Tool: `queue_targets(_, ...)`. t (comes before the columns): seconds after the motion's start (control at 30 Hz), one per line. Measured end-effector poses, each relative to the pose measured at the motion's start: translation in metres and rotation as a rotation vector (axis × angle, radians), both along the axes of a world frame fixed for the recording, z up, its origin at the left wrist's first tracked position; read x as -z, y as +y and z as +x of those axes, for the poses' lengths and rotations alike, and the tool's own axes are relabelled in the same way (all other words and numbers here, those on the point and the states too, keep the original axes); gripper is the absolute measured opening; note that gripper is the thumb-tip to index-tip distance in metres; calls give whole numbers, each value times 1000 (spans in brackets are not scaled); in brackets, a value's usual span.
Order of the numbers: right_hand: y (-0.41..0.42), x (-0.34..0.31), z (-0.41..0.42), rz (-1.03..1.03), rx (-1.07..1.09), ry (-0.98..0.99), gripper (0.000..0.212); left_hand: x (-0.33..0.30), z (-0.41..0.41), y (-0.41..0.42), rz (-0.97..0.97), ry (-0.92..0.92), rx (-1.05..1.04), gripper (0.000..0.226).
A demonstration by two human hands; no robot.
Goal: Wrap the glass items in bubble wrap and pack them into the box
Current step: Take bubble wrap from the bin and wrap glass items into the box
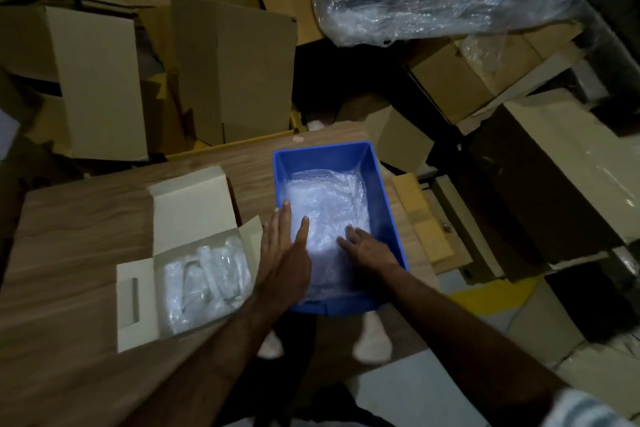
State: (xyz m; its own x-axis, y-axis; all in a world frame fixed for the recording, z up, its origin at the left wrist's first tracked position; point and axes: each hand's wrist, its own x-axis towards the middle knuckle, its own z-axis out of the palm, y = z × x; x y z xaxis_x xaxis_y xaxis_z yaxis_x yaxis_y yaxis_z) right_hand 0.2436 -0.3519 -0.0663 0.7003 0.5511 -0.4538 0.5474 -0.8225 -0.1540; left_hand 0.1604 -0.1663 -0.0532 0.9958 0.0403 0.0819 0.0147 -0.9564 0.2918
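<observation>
Both hands lie flat with straight, spread fingers and grip nothing. Going from the left: an open cardboard box (194, 274) sits on the wooden table (69, 236), its flaps folded out, with bubble-wrapped items (204, 274) packed inside. Just beside it, the left hand (285, 253) rests across the near left rim of a blue plastic bin (381, 177), fingers reaching onto the bubble wrap (325, 204) lining it. Further right, the right hand (369, 248) presses down on that wrap inside the bin. Stacked cartons (221, 73) crowd behind the table.
</observation>
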Motion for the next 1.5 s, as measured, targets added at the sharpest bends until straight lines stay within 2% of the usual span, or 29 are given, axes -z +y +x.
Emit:
queue_targets(0.07, 0, 19, 11, 17, -31, -53, 43, 3, 1, 0, -25, -27, 1, 78)
queue_targets(0.1, -4, 34, 15, 64, -73, -160, 46, 4, 2, -1, -21, -26, -2, 78)
queue_targets(0.3, -7, 31, 16, 265, -58, -96, 33, 6, 7, -8, 25, 7, -32, 77)
queue_targets(0.47, -10, 57, 17, 213, -89, -131, 37, 5, 8, -10, 22, 17, -47, 79)
queue_targets(0.6, -5, 52, 17, 232, -138, -146, 32, 5, 6, -9, 2, 9, -31, 80)
queue_targets(0.7, -4, 35, 20, 181, -115, -122, 31, 6, 6, -8, 14, 7, -21, 81)
queue_targets(0.8, -5, 7, 20, 118, -145, -23, 22, 3, 6, -9, 27, 15, -34, 86)
queue_targets(0.9, -7, -9, 12, 138, -101, -88, 20, 1, 6, -10, 37, 36, -44, 86)
queue_targets(1.0, -12, -13, 4, 173, -57, -133, 28, -2, 4, -10, 29, 66, -37, 84)
queue_targets(1.17, -22, -16, -8, 448, 50, -239, 21, -6, 2, -5, -31, 105, -11, 81)
queue_targets(1.3, -29, -25, -12, 572, 82, -283, 19, -14, -1, -2, -87, 149, 2, 87)
queue_targets(1.4, -33, -35, -16, 683, 156, -330, 17, -23, -2, -1, -25, 202, 33, 101)
queue_targets(1.5, -35, -43, -20, 772, 213, -344, 18, -19, 3, -3, 115, 251, 75, 118)
